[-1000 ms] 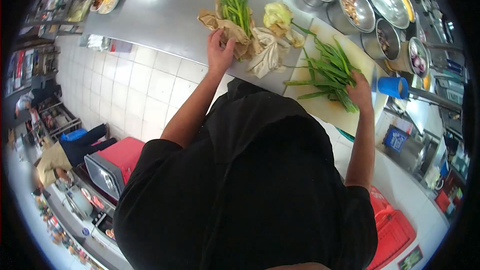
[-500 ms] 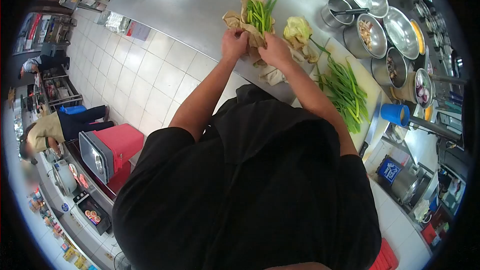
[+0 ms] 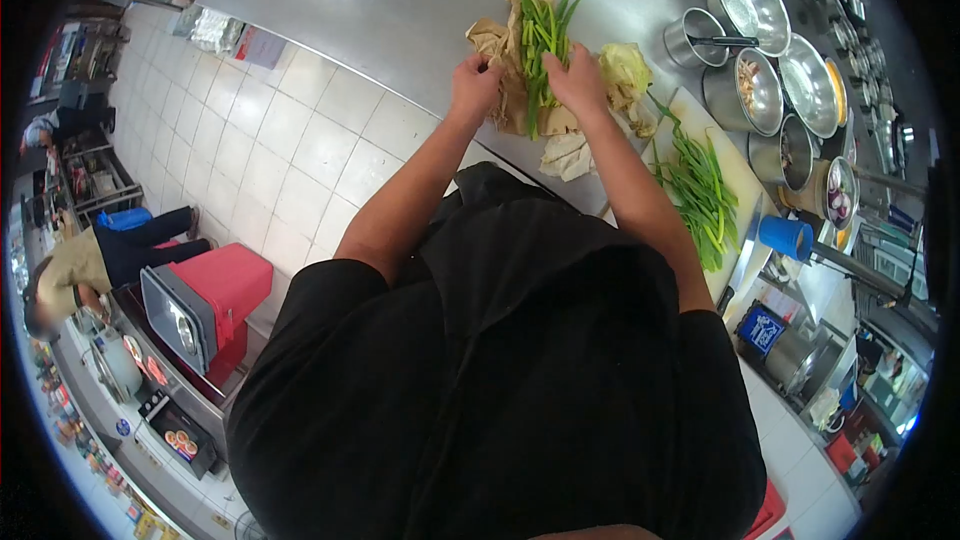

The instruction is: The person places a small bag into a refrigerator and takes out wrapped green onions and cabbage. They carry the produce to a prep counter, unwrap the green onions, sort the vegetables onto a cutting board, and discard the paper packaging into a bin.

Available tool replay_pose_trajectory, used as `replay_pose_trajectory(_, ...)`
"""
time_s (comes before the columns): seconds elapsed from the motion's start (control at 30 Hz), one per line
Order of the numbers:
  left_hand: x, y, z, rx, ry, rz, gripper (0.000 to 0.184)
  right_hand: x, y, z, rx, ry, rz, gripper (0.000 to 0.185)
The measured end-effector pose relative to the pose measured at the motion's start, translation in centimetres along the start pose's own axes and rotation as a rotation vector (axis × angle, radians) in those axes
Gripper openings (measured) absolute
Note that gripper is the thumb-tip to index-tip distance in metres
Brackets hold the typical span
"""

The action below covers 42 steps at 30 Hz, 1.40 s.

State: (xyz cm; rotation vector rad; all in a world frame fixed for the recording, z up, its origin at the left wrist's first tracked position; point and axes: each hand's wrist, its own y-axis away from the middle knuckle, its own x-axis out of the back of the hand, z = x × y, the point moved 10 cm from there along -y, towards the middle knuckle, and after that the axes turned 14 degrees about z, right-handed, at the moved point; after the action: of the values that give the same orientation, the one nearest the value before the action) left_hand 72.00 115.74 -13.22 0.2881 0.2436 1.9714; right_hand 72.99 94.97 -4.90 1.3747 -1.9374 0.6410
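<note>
A bundle of green onions (image 3: 543,35) lies on opened, crumpled brown paper (image 3: 510,105) near the worktop's edge. My left hand (image 3: 475,88) is closed on the paper's left side, with the fingers pinched together. At the right side of the bundle, my right hand (image 3: 578,82) has its thumb against the stalks and its fingers bent around them; the fingertips are partly hidden. A pale green cabbage (image 3: 625,72) sits just right of that hand. Below it is a crumpled whitish wrapping or cloth (image 3: 568,156). More loose green onions (image 3: 700,195) rest on a cutting board (image 3: 745,180).
A knife (image 3: 743,255) lies along the board's right edge, close to a blue cup (image 3: 787,237). Steel bowls (image 3: 750,5) and pots (image 3: 693,37) line the right side. A red bin (image 3: 215,290) and a person (image 3: 75,265) are at left.
The brown paper is spread wider and the onion stalks show further down. My right hand has shifted from the paper's lower part up to the bundle's right side. The view has shifted slightly.
</note>
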Motion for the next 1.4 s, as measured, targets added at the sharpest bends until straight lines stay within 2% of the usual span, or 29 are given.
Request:
replay_pose_trajectory(0.03,-0.3,-0.1,-0.1,0.021,0.028,-0.004,0.011,-0.9,-0.2,-0.3,0.015,0.044,-0.057,0.070)
replay_pose_trajectory(0.13,-0.3,-0.1,-0.4,0.091,0.116,0.007,0.012,-1.6,0.3,-1.4,-0.084,0.168,-0.068,0.073)
replay_pose_trajectory(0.23,-0.6,-0.2,0.1,0.134,0.214,0.012,0.014,-2.4,0.4,-2.2,0.021,0.367,0.044,0.075)
replay_pose_trajectory(0.3,-0.8,-0.4,-0.1,0.143,0.268,0.009,0.013,-2.8,0.1,-2.7,0.074,0.435,0.017,0.076)
replay_pose_trajectory(0.43,-0.7,-0.8,-0.5,0.129,0.172,0.042,0.012,-4.1,-0.3,-3.3,0.158,0.501,0.053,0.075)
replay_pose_trajectory(0.7,-0.4,0.0,0.2,0.154,0.226,0.055,0.012,-2.9,-0.7,-3.8,0.134,0.395,0.038,0.055)
replay_pose_trajectory(0.83,-0.2,-0.6,0.2,0.089,0.230,0.044,0.011,-2.5,-2.3,-1.2,0.075,0.220,-0.003,0.050)
replay_pose_trajectory(1.13,-0.3,-0.1,0.3,0.112,0.264,0.076,0.010,-2.4,-0.4,-2.8,0.165,0.321,0.154,0.058)
replay_pose_trajectory(1.4,-0.2,0.2,0.1,0.103,0.217,0.093,0.015,-3.8,-1.6,-2.7,0.132,0.433,0.053,0.057)
